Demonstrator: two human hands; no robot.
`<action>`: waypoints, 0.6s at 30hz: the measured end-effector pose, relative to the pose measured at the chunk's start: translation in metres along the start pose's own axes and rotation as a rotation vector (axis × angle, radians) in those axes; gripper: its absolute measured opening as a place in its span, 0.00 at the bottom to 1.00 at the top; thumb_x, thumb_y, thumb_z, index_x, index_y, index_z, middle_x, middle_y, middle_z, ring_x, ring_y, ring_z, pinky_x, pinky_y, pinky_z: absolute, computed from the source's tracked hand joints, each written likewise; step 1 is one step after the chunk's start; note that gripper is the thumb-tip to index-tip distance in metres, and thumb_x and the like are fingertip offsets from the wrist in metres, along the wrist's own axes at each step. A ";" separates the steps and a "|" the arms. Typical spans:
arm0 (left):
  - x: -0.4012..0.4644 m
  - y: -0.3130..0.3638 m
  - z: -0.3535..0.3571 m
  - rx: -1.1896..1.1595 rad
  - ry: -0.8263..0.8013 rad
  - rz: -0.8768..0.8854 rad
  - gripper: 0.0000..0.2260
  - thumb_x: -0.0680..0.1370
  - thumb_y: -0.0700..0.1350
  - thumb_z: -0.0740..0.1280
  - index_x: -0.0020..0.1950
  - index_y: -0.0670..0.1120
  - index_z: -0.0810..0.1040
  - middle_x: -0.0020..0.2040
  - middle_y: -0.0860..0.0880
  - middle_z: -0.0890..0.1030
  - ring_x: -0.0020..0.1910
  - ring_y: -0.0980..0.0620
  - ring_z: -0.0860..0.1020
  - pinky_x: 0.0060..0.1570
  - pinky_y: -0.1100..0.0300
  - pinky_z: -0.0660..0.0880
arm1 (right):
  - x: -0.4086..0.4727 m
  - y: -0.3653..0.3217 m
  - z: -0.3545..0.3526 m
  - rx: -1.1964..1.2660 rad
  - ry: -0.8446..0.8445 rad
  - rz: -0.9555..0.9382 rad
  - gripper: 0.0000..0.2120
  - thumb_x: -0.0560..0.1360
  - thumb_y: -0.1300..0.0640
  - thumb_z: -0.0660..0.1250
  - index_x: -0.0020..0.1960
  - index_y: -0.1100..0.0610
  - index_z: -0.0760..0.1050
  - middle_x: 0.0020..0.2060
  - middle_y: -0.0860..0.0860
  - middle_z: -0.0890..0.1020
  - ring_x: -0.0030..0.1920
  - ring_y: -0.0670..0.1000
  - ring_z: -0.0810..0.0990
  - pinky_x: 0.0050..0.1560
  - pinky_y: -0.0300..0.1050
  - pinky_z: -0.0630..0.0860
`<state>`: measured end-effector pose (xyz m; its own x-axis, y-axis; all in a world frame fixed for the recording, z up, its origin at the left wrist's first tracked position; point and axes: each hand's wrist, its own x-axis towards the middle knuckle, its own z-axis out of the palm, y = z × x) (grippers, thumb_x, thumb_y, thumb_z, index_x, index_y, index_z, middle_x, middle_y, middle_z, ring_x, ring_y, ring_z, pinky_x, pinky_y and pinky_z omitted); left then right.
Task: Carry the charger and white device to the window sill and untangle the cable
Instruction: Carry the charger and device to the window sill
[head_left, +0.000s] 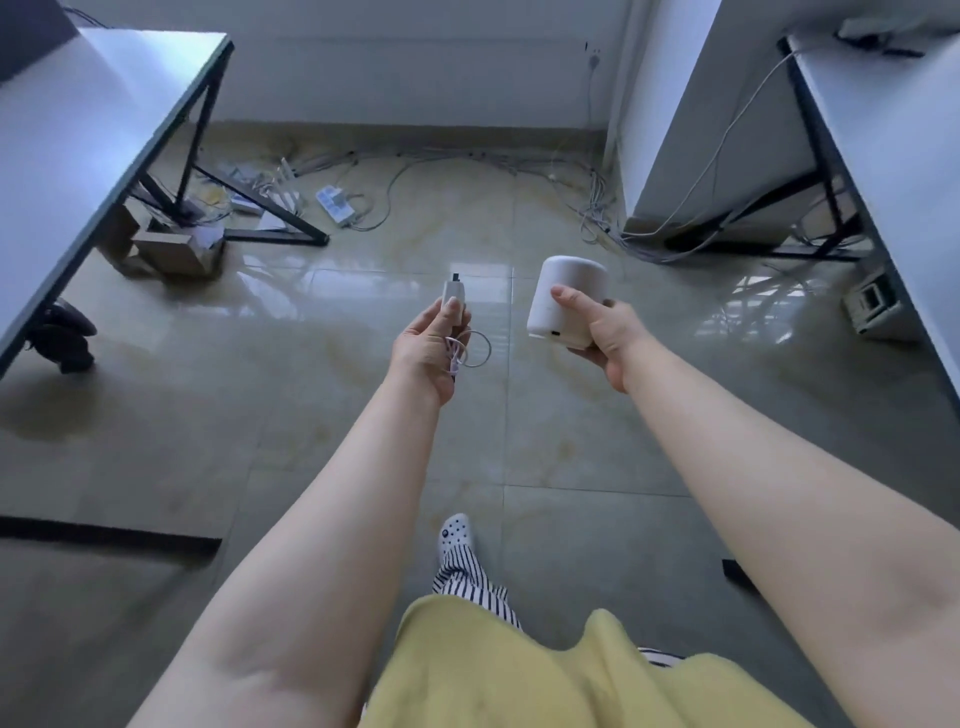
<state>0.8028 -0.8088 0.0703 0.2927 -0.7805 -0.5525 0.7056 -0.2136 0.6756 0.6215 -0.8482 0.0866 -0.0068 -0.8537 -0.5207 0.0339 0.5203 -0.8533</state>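
My left hand (428, 353) grips a small white charger (453, 296), its dark plug end pointing away from me. A thin pale cable (475, 351) hangs in loose coiled loops below that hand. In my right hand (605, 332) sits the white device (566, 301), a rounded cylinder held upright with my thumb across its side. Both arms are stretched out in front of me over the glossy tiled floor (363, 415). No window sill is in view.
A white desk (78, 130) with black legs stands at the left, cardboard boxes (171, 249) beneath it. Another desk (893, 156) lines the right edge. A power strip (337, 205) and several loose cables (597, 208) lie along the far wall. A shoe (456, 532) shows below.
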 end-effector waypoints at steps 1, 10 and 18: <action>0.014 0.013 0.004 0.027 -0.003 0.000 0.16 0.75 0.38 0.68 0.63 0.38 0.75 0.37 0.47 0.82 0.37 0.54 0.80 0.44 0.62 0.77 | 0.009 -0.009 0.012 0.008 0.007 0.001 0.13 0.71 0.50 0.73 0.49 0.54 0.72 0.41 0.49 0.79 0.41 0.47 0.78 0.53 0.45 0.77; 0.122 0.100 0.030 0.085 -0.038 -0.030 0.15 0.76 0.39 0.68 0.62 0.40 0.75 0.39 0.46 0.81 0.38 0.54 0.79 0.47 0.62 0.77 | 0.090 -0.071 0.086 0.062 0.030 -0.025 0.11 0.70 0.50 0.73 0.46 0.52 0.72 0.44 0.50 0.79 0.43 0.48 0.78 0.49 0.42 0.77; 0.198 0.138 0.057 0.068 -0.023 -0.039 0.10 0.75 0.38 0.68 0.56 0.40 0.77 0.37 0.46 0.81 0.39 0.52 0.79 0.47 0.62 0.77 | 0.169 -0.110 0.118 0.030 0.025 -0.013 0.18 0.71 0.49 0.72 0.55 0.55 0.72 0.43 0.48 0.79 0.42 0.47 0.78 0.44 0.40 0.77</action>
<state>0.9214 -1.0264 0.0816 0.2499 -0.7840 -0.5682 0.6705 -0.2833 0.6857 0.7348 -1.0526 0.0956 -0.0321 -0.8594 -0.5103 0.0634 0.5078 -0.8592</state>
